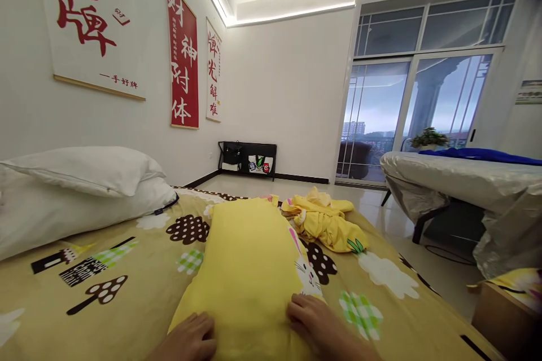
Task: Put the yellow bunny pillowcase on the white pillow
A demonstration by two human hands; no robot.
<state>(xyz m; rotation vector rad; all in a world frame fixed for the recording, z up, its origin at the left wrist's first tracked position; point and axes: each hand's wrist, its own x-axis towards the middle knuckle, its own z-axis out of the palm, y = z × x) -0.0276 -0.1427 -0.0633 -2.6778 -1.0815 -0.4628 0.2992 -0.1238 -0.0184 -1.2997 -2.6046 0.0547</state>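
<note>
A yellow pillowcase [245,259] with a rabbit print along its right side lies lengthwise on the bed in front of me. It looks fairly smooth, and how full it is inside cannot be seen. My left hand [190,338] is closed on its near left edge, fingers curled into the cloth. On the opposite edge, just below the rabbit's face, my right hand [313,318] grips the fabric with bent fingers. Beyond the right side lies a crumpled yellow cloth [326,223] with a green leaf print.
The bed [148,282] has a tan patterned sheet. Two white pillows [84,172] are stacked on the left. A plastic-covered table [466,175] stands right, beyond the bed. Near the lower right is a brown box [503,310] with yellow cloth on it. A black rack [248,158] stands by the far wall.
</note>
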